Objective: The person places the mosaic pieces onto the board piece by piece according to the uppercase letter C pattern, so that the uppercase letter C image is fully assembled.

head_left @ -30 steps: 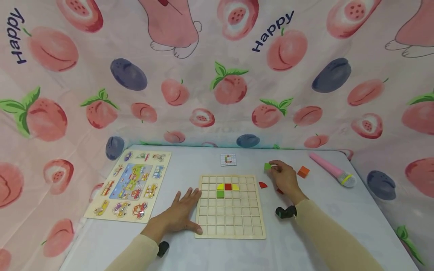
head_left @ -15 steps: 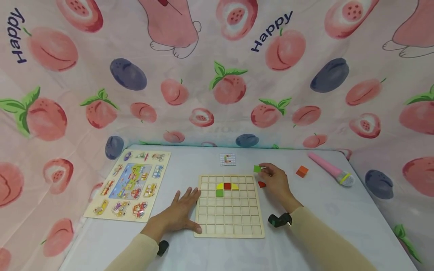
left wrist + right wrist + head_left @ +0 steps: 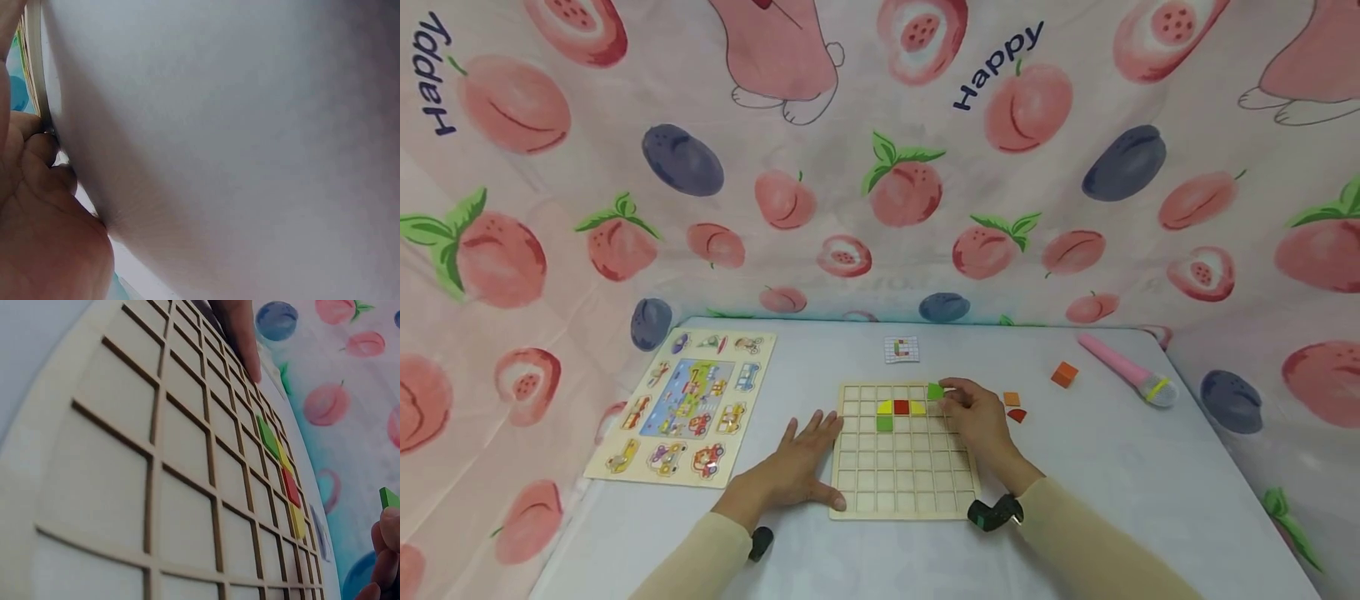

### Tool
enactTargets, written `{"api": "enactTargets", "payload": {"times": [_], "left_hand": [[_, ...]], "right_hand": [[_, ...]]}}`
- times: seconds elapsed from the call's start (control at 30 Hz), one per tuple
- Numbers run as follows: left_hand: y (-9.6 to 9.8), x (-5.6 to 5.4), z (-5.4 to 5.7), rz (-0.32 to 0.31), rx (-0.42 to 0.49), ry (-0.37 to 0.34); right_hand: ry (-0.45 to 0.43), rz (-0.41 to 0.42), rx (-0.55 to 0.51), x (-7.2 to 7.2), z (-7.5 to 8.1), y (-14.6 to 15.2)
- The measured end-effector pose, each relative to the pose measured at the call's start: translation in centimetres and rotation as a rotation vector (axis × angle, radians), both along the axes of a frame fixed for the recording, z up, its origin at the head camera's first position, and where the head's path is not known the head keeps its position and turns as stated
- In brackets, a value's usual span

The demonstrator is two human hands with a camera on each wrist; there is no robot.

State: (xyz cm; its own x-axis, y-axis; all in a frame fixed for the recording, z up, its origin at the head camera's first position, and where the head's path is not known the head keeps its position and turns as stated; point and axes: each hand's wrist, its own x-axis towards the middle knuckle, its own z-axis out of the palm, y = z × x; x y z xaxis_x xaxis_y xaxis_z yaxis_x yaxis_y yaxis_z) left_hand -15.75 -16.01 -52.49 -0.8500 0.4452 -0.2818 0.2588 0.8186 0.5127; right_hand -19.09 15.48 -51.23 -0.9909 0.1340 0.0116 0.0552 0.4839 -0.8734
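A wooden grid board lies on the table, with a yellow piece, a red square tile and another yellow piece in a row and a green square tile under the left one. My right hand pinches a second green square tile by its edge over the board's upper right part; the tile also shows in the right wrist view. My left hand rests with spread fingers along the board's left edge, the thumb at its lower left corner.
Right of the board lie an orange square tile and a red quarter-round piece. Farther right are orange blocks and a pink toy microphone. A small pattern card sits behind the board, a picture puzzle at the left.
My right hand has carried the green tile leftward from the table to over the board. The orange tile and red piece beside the board now show fully. My left hand stays put.
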Motion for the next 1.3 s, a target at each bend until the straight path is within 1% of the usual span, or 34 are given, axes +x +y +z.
{"api": "enactTargets", "payload": {"times": [0.17, 0.33, 0.5, 0.67, 0.77, 0.93, 1.13, 1.3], "left_hand": [[0.0, -0.1, 0.0, 0.001, -0.005, 0.004], [0.0, 0.0, 0.0, -0.001, 0.002, 0.001], [-0.1, 0.0, 0.1, -0.001, 0.002, -0.001], [-0.1, 0.0, 0.0, -0.006, -0.002, 0.000], [-0.1, -0.1, 0.0, -0.013, -0.001, 0.002], [-0.1, -0.2, -0.1, -0.019, 0.002, 0.004], [-0.1, -0.2, -0.1, -0.020, -0.006, 0.001], [-0.2, -0.2, -0.1, -0.021, -0.009, 0.004]], "right_hand": [[-0.010, 0.019, 0.014, 0.7, -0.4, -1.1], [-0.017, 0.047, 0.000, 1.4, -1.1, -2.2], [-0.041, 0.098, -0.007, 2.2, -1.7, -3.3], [-0.060, 0.141, -0.011, 2.7, -2.1, -4.2], [-0.055, 0.162, 0.008, 2.8, -2.1, -4.7], [-0.032, 0.196, 0.075, 3.1, -2.2, -5.5], [-0.018, 0.199, 0.146, 3.3, -2.4, -6.2], [-0.024, 0.201, 0.184, 3.3, -2.6, -6.6]]}}
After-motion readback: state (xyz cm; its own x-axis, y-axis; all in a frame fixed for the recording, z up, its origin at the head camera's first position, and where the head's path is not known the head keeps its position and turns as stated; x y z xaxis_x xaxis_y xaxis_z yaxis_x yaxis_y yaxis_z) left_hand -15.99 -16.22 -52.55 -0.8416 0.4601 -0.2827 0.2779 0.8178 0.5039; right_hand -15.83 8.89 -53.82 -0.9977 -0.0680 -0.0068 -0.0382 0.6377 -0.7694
